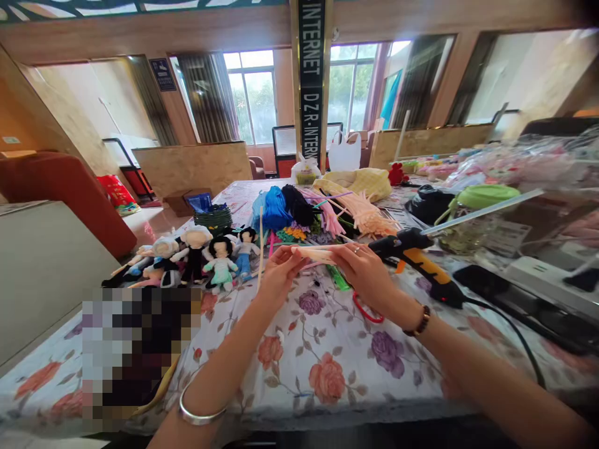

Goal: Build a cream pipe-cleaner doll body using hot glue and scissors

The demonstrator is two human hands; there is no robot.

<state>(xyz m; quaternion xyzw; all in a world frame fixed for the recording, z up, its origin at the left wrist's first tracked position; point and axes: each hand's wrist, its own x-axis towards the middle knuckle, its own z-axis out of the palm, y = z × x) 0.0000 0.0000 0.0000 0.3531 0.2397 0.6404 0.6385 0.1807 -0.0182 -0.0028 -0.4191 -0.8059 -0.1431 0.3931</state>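
My left hand and my right hand meet above the middle of the table, each pinching one end of pale peach pipe cleaner, folded or doubled between them. Under my right hand lie a bright green object and a red loop, partly covered by the hand. Just right of that hand rests a black and orange glue gun, a long clear glue stick poking out of its back. A single cream pipe cleaner stands up behind my left hand.
Several small dolls sit at the left, near a dark green basket. Behind my hands lie bundles of blue pipe cleaners and peach ones. A lidded jar and power strip are at right. A blurred-out patch covers the left front.
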